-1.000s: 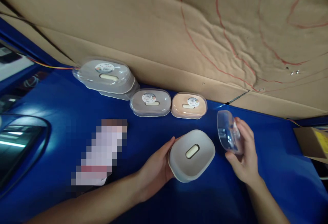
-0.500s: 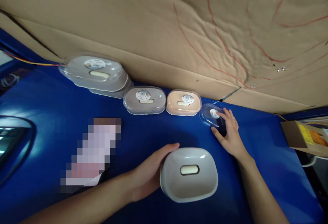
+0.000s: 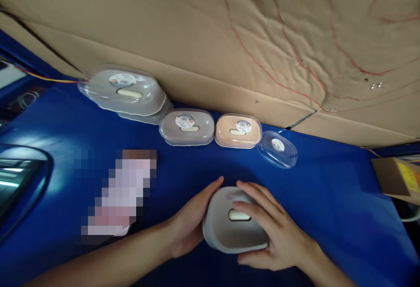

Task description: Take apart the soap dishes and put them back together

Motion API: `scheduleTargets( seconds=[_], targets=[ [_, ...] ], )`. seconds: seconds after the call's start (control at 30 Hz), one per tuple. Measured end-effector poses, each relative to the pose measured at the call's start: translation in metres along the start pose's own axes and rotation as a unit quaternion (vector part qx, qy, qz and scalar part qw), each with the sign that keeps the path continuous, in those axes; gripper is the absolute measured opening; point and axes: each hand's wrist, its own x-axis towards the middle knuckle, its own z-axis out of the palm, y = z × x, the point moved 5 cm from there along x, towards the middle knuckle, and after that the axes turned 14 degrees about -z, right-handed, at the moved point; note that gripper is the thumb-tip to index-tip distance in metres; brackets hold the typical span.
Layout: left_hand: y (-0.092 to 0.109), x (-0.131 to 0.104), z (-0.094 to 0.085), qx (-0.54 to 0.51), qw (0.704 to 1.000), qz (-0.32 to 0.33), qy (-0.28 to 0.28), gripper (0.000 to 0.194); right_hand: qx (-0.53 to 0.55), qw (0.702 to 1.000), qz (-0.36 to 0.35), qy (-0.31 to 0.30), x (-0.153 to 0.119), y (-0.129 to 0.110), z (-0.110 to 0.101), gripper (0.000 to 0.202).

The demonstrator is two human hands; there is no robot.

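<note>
A grey oval plastic box (image 3: 226, 239) with a cream pill-shaped insert on top is tilted toward me above the blue table. My left hand (image 3: 192, 221) grips its left side, the thumb lying along the far edge and the other fingers hidden behind it. From the right, my right hand (image 3: 272, 228) is around the box, fingers over its top face and thumb at the near edge. Beyond it, a clear plastic lid (image 3: 278, 149) with a white round label lies on the table, apart from both hands.
Along the cardboard wall (image 3: 183, 50) stand a peach lidded box (image 3: 238, 131), a grey lidded box (image 3: 187, 127) and a stack of larger grey boxes (image 3: 126, 92). A pixelated flat object (image 3: 123, 190) lies left. A dark screen (image 3: 13, 182) and a carton (image 3: 390, 176) flank the table.
My right hand has left the clear lid and come back to the right side of the grey box. The lid stays on the table. My left hand still holds the box.
</note>
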Motion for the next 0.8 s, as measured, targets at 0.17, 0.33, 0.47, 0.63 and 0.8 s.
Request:
scheduleTargets(
  seconds=[0.17,0.33,0.47,0.63,0.8],
  targets=[
    [0.002,-0.001,0.001,-0.014,0.999,-0.003,-0.028,0.059,0.043,0.995,-0.010,0.089,-0.006,0.010,-0.002,0.066],
    [0.003,-0.003,0.006,0.035,0.998,-0.003,-0.057,0.063,0.036,0.979,0.076,0.186,-0.024,0.029,-0.032,0.066],
    [-0.007,-0.002,0.004,0.096,0.994,-0.046,-0.022,0.060,-0.068,0.983,0.106,0.135,-0.035,0.047,-0.053,0.064],
    [-0.017,0.001,0.003,0.130,0.990,-0.056,-0.022,0.056,-0.141,0.982,0.127,0.018,-0.039,0.058,-0.049,0.060],
    [-0.016,0.000,0.003,0.127,0.991,-0.051,-0.009,0.054,-0.151,0.978,0.145,-0.007,-0.040,0.064,-0.038,0.063]
  ],
)
